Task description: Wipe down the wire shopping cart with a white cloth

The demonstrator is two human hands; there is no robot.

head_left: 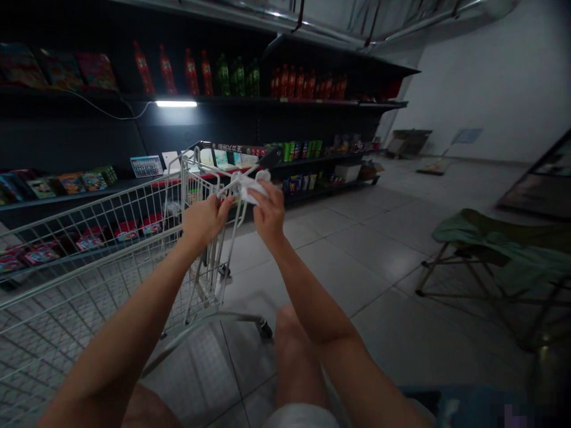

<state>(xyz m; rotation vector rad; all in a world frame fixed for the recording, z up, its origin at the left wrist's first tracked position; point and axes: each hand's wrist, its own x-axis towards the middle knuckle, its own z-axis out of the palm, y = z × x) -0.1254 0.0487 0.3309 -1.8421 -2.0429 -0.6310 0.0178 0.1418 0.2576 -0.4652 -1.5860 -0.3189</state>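
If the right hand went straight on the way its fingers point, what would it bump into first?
Probably the shopping cart's metal frame, beyond the white cloth the right hand holds; exact depth is unclear.

Cart (pixel 111 262): silver-grey, wire-grid pattern. Cloth (pixel 248 188) at cart: white. Bottles beyond cart: red (pixel 191 74), green (pixel 239 77). Chair (pixel 486 238) right of cart: green.

Cart (pixel 120 260), smooth metal wire; wipe (pixel 250 190), matt, paper or cloth; floor (pixel 357 252), smooth, glossy tile; chair (pixel 517 252), matt cloth.
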